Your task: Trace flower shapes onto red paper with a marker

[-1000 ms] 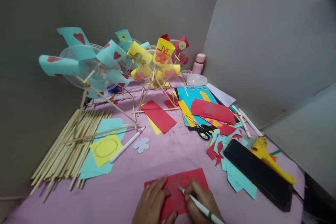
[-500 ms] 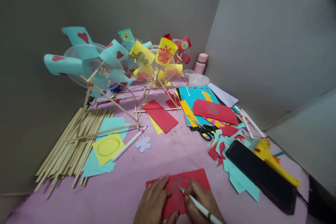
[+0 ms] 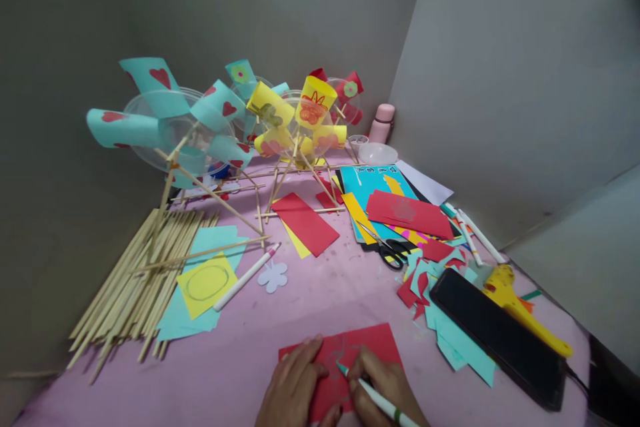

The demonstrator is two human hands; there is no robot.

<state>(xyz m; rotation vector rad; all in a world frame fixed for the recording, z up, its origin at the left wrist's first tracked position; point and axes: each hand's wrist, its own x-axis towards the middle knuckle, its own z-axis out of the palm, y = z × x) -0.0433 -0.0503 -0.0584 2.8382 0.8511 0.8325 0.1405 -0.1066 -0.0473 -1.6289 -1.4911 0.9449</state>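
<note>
A sheet of red paper (image 3: 373, 340) lies at the near edge of the table, with faint grey-green lines on it. My left hand (image 3: 295, 383) rests on its left part, fingers extended and lying flat. My right hand (image 3: 380, 380) grips a white marker (image 3: 383, 402) with a green band, its green tip touching the sheet near the drawn lines. Farther off lie a white flower-shaped cutout (image 3: 273, 277) and a white marker with a pink end (image 3: 247, 278).
Wooden sticks (image 3: 135, 280) lie left, near a yellow square (image 3: 207, 285) on cyan sheets. Paper pinwheels on stick stands (image 3: 173, 167) rise behind. Right are scissors (image 3: 390, 253), paper scraps (image 3: 425, 280), a phone (image 3: 497, 337), a yellow glue gun (image 3: 525, 310) and a pink bottle (image 3: 383, 123).
The marker tip has moved slightly down and left across the red paper with my right hand. My left hand stays in place.
</note>
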